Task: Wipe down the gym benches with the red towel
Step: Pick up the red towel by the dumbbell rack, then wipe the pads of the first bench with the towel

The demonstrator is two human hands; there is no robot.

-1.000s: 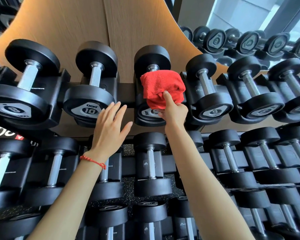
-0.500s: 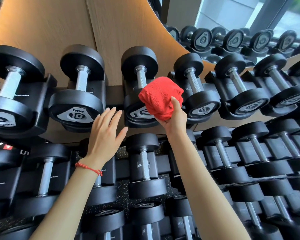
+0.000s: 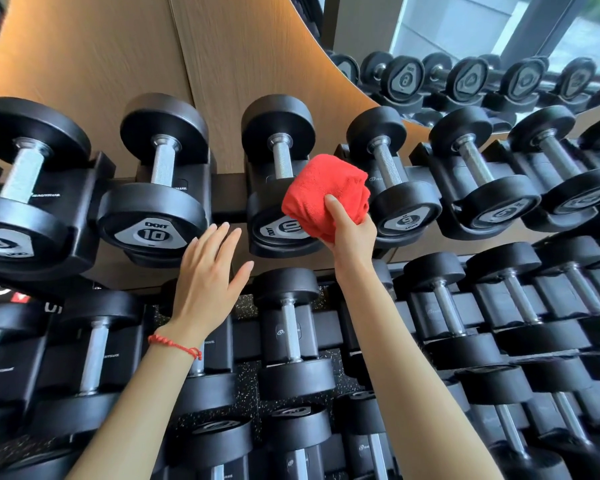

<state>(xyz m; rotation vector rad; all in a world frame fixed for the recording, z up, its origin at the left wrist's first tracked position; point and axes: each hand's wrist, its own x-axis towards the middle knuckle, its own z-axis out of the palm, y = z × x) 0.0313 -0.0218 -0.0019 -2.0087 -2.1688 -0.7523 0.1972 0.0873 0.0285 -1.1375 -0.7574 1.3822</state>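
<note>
While bunched, red towel (image 3: pixel 324 192) fills right hand (image 3: pixel 352 233).

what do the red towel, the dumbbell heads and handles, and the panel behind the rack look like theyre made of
Red towel: soft fuzzy cloth, probably microfibre or terry, with visible nap. Dumbbell heads: matte black, likely rubber or urethane coated, with dull sheen. Handles: bare silvery metal with a fine knurled texture. Panel: wood or wood-look laminate, streaked grain.

Daylight pours in from the window (image 3: pixel 568 32) far up and right of my hands, bright and slightly washed out. It lights my forearms evenly and puts soft sheen on the dumbbell heads (image 3: pixel 406 81) there. Below my wrists the rack falls into shadow. The wide lens bows the edges, and detail there smears.
</note>
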